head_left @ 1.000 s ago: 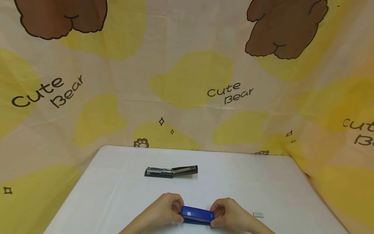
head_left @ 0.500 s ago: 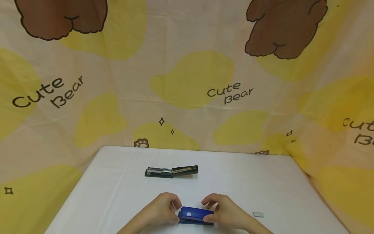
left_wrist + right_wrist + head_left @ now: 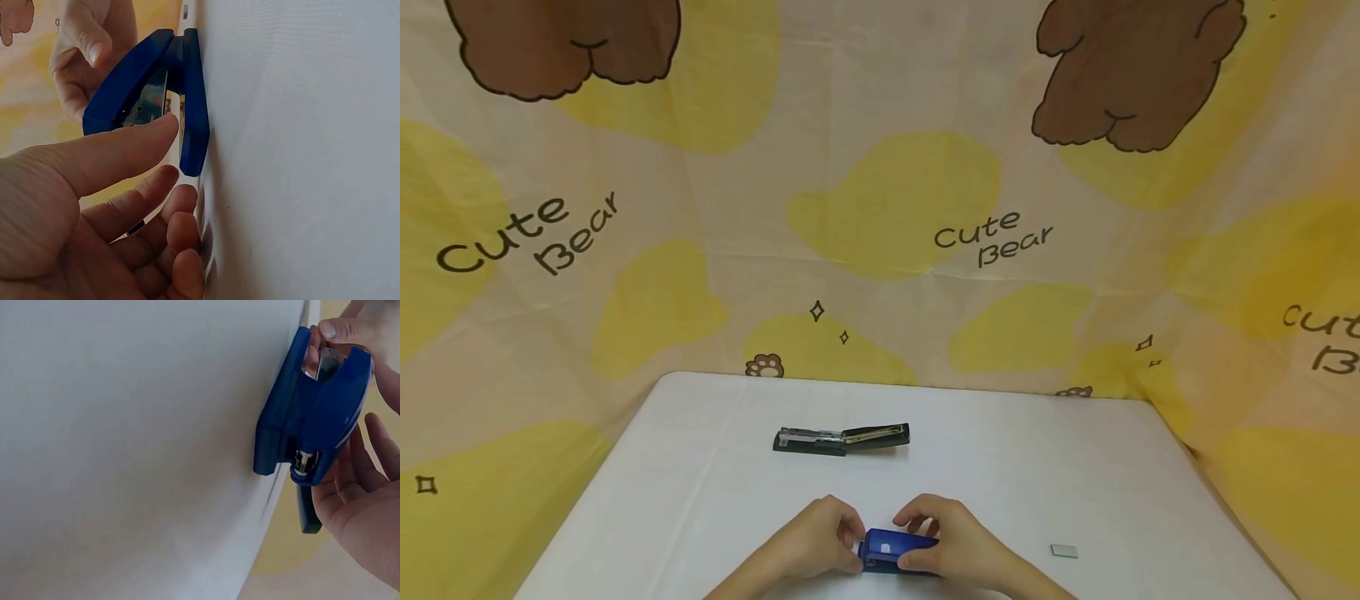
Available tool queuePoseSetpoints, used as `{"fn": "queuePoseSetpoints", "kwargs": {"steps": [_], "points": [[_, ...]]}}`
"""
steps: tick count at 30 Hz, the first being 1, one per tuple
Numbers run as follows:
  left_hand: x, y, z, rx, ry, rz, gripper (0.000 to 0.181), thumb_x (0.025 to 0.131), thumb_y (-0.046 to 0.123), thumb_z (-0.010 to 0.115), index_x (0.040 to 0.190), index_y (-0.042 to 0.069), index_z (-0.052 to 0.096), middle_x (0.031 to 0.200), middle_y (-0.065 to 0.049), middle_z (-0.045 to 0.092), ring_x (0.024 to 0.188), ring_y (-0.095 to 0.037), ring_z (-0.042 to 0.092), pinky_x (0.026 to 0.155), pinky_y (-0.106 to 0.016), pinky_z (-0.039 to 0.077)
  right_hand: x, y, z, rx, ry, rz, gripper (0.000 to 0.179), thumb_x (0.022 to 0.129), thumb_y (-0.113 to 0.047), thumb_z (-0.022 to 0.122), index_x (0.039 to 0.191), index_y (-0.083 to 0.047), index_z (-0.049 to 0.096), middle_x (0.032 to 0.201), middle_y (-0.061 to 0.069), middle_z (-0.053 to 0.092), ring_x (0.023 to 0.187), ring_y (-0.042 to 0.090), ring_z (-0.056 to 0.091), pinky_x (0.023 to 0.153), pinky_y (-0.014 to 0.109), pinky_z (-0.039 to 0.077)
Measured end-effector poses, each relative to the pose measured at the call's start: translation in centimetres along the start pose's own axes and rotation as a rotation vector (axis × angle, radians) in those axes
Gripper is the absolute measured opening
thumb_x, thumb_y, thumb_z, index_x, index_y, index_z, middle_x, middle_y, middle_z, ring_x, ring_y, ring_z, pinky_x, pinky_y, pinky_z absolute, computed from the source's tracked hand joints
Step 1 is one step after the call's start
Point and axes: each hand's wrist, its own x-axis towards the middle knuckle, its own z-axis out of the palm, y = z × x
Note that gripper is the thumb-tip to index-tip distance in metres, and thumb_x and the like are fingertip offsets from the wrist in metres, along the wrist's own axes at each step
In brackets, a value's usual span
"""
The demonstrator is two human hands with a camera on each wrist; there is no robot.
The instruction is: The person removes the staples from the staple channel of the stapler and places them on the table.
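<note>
A blue stapler [image 3: 880, 540] rests on the white table, its top arm raised from its base at the left end. My left hand [image 3: 823, 537] is at that end; in the left wrist view its thumb tip [image 3: 164, 125] overlaps the gap between arm and base, and its other fingers are loosely bent beside the base's end. My right hand [image 3: 958, 542] is around the stapler's right part, thumb in front and fingers behind, loosely spread. The right wrist view shows the hinge end with a metal spring [image 3: 304, 462].
A black stapler [image 3: 842, 438] lies opened out flat farther back on the white table [image 3: 1000, 450]. To the right of the right hand lies a small grey rectangular piece [image 3: 1063, 551]. A patterned yellow and beige cloth [image 3: 880, 208] hangs behind the table.
Both hands have loosened from the blue stapler's ends. The right hand has moved left along it, with its index finger lifted. The black stapler and grey piece stay in place.
</note>
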Motion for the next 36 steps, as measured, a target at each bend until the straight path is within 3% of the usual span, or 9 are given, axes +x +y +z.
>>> {"fn": "queuePoseSetpoints", "kwargs": {"steps": [12, 24, 36], "points": [[0.2, -0.4, 0.6, -0.003, 0.012, 0.016, 0.026, 0.066, -0.004, 0.086, 0.083, 0.011, 0.073, 0.067, 0.005, 0.055, 0.064, -0.012, 0.049, 0.062, -0.027, 0.037, 0.4, 0.7, 1.1, 0.018, -0.029, -0.004, 0.038, 0.083, -0.015, 0.09, 0.116, -0.019, 0.073, 0.103, -0.013, 0.066, 0.093, 0.007, 0.059, 0.082, 0.025, 0.05], [0.5, -0.5, 0.6, -0.079, 0.019, -0.028, 0.027, 0.064, -0.01, 0.087, 0.084, 0.005, 0.076, 0.064, 0.001, 0.059, 0.062, -0.013, 0.051, 0.058, -0.025, 0.037, 0.7, 0.6, 1.2, 0.005, -0.031, -0.008, 0.036, 0.082, -0.015, 0.09, 0.115, -0.019, 0.074, 0.103, -0.014, 0.066, 0.093, 0.006, 0.059, 0.083, 0.025, 0.05], [0.5, -0.4, 0.7, -0.078, 0.027, -0.034, 0.027, 0.063, -0.009, 0.088, 0.084, 0.005, 0.077, 0.063, 0.001, 0.058, 0.061, -0.013, 0.05, 0.058, -0.025, 0.037, 0.7, 0.3, 1.2, 0.001, -0.02, -0.036, 0.033, 0.084, -0.016, 0.088, 0.114, -0.017, 0.076, 0.102, -0.015, 0.066, 0.093, 0.004, 0.059, 0.082, 0.024, 0.05]]}}
